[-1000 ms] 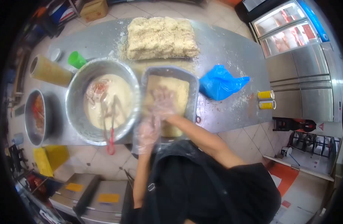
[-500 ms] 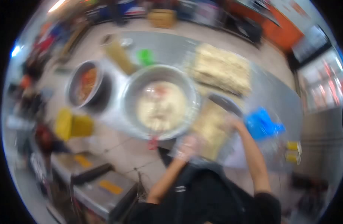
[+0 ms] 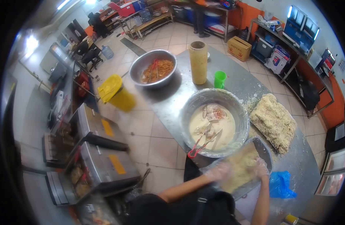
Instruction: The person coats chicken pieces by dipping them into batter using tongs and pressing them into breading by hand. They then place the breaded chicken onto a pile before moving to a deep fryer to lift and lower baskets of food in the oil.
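My left hand [image 3: 219, 172], in a clear glove and blurred, is at the left side of a metal tray [image 3: 268, 147] of pale crumbs [image 3: 238, 168]. At the tray's right side is my right hand [image 3: 261, 168], also gloved, touching the crumbs near the rim. Finger positions are unclear on both. Beyond the tray stands a big metal bowl [image 3: 184, 123] of creamy batter [image 3: 227, 131] with raw pieces in it. Red-handled tongs [image 3: 198, 149] rest in that bowl, handles over the near rim. A heap of coated pieces [image 3: 275, 122] lies to the right.
A blue plastic bag [image 3: 281, 184] lies right of my right hand. Farther off are a green cup [image 3: 219, 79], a tall roll [image 3: 198, 63] and a bowl of orange-brown food [image 3: 134, 75]. A yellow bin [image 3: 122, 97] stands on the floor. One person [image 3: 199, 17] stands in the background.
The view has turned, so the table and its objects appear shifted and tilted. The picture is sharper now. Both hands remain at the crumb tray.
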Action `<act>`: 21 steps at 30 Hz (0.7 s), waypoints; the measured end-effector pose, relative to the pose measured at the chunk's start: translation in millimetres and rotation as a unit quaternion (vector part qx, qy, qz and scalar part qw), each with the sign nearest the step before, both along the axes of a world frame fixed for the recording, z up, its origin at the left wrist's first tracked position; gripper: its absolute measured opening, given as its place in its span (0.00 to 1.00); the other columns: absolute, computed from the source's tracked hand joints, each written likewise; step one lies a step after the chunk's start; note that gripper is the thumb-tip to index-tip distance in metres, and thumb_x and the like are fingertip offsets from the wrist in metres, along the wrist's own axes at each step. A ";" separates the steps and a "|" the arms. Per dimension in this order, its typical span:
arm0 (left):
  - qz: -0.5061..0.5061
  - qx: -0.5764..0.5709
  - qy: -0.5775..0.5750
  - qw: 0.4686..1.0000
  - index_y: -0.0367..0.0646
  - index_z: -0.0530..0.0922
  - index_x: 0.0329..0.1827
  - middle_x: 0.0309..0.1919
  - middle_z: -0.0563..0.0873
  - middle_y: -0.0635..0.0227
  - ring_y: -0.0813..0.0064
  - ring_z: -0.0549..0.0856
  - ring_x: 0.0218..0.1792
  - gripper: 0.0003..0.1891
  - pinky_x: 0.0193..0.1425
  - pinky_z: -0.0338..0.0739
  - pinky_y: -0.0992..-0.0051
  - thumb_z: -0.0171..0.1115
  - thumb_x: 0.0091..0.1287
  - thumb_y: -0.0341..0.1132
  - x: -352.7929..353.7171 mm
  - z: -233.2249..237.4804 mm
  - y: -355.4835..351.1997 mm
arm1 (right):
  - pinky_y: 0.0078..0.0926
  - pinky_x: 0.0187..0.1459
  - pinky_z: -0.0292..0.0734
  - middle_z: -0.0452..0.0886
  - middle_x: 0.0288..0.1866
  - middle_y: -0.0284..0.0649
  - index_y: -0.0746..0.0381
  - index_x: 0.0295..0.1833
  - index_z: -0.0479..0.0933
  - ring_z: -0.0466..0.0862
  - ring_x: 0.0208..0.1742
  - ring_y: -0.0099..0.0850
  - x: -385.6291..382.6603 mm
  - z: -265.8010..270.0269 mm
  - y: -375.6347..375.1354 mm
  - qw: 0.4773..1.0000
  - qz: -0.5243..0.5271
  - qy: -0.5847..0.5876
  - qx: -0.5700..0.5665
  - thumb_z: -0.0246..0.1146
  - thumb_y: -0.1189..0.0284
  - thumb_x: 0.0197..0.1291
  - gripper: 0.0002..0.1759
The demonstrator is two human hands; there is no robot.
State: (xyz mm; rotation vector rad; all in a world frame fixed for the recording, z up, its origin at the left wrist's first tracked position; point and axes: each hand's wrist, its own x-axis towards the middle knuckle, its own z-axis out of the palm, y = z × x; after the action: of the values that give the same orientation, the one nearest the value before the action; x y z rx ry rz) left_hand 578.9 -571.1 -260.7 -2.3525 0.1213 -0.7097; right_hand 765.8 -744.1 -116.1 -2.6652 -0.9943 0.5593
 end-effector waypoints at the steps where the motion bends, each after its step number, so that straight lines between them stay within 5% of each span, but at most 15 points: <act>1: 0.029 0.089 -0.026 0.995 0.43 0.73 0.29 0.22 0.75 0.66 0.70 0.74 0.21 0.11 0.26 0.71 0.70 0.48 0.69 0.36 -0.4 12.9 2.4 | 0.38 0.57 0.75 0.83 0.50 0.50 0.62 0.53 0.80 0.82 0.53 0.46 -2.7 16.4 8.2 1.000 -0.006 0.011 0.019 0.75 0.52 0.45 0.34; 2: 0.017 -0.296 0.172 0.939 0.39 0.76 0.36 0.29 0.80 0.56 0.59 0.79 0.30 0.14 0.37 0.75 0.62 0.49 0.70 0.41 0.7 74.5 15.1 | 0.38 0.57 0.75 0.83 0.50 0.50 0.62 0.53 0.80 0.82 0.53 0.46 -2.2 23.6 11.5 1.000 -0.006 0.011 0.019 0.75 0.52 0.45 0.34; 3: 0.001 -0.625 0.337 0.704 0.35 0.79 0.43 0.36 0.85 0.47 0.48 0.84 0.39 0.21 0.48 0.78 0.54 0.50 0.72 0.47 1.2 109.2 22.1 | 0.37 0.57 0.76 0.84 0.50 0.51 0.63 0.52 0.80 0.83 0.52 0.47 -1.9 28.6 14.0 1.000 -0.012 0.005 0.007 0.75 0.51 0.44 0.33; 10: -0.035 -0.600 0.302 0.740 0.37 0.81 0.40 0.36 0.85 0.48 0.49 0.84 0.40 0.20 0.48 0.79 0.54 0.50 0.72 0.46 -1.6 91.6 18.8 | 0.35 0.52 0.77 0.84 0.49 0.54 0.66 0.48 0.80 0.83 0.50 0.47 -14.0 88.7 37.2 0.997 -0.037 0.060 0.018 0.78 0.56 0.42 0.32; 13: -0.051 -0.644 0.307 0.699 0.37 0.81 0.40 0.36 0.84 0.49 0.49 0.84 0.38 0.19 0.46 0.79 0.54 0.50 0.72 0.45 -2.9 97.1 21.8 | 0.34 0.50 0.77 0.84 0.47 0.53 0.66 0.47 0.80 0.84 0.48 0.46 -12.0 82.5 28.9 0.991 -0.055 0.090 0.081 0.79 0.58 0.41 0.31; 16: -0.035 -0.576 0.345 0.740 0.36 0.80 0.38 0.34 0.84 0.48 0.49 0.84 0.36 0.18 0.45 0.79 0.54 0.50 0.71 0.44 -0.8 61.8 11.6 | 0.33 0.54 0.77 0.83 0.50 0.50 0.65 0.51 0.80 0.82 0.54 0.43 -8.4 84.5 27.1 0.982 -0.087 0.155 0.067 0.79 0.57 0.40 0.34; 17: -0.048 -0.474 0.276 0.835 0.36 0.80 0.37 0.34 0.84 0.48 0.49 0.84 0.36 0.18 0.44 0.78 0.54 0.50 0.71 0.44 -4.4 27.2 1.3 | 0.33 0.54 0.77 0.83 0.50 0.50 0.65 0.51 0.80 0.82 0.54 0.43 -8.7 88.0 27.8 0.982 -0.087 0.155 0.067 0.79 0.57 0.40 0.34; 19: -0.059 -0.360 0.198 0.910 0.36 0.80 0.36 0.33 0.84 0.48 0.48 0.83 0.36 0.18 0.44 0.78 0.53 0.50 0.71 0.44 -4.7 33.5 3.1 | 0.34 0.54 0.77 0.83 0.49 0.48 0.65 0.52 0.80 0.82 0.53 0.42 -11.6 98.8 31.7 0.997 -0.043 0.053 0.025 0.79 0.59 0.40 0.33; 21: -0.031 -0.565 0.283 0.774 0.36 0.80 0.36 0.33 0.84 0.47 0.48 0.84 0.36 0.18 0.44 0.78 0.53 0.51 0.71 0.44 -1.8 47.4 11.1 | 0.33 0.54 0.77 0.83 0.49 0.48 0.65 0.52 0.79 0.82 0.52 0.42 -14.0 110.7 36.0 0.997 -0.047 0.057 0.023 0.79 0.59 0.40 0.34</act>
State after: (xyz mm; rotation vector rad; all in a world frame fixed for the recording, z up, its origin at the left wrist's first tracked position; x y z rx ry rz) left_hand 577.1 -560.0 -213.3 -3.6927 0.0167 0.0307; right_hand 751.8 -708.1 -5.4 -2.5907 -0.8346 0.6520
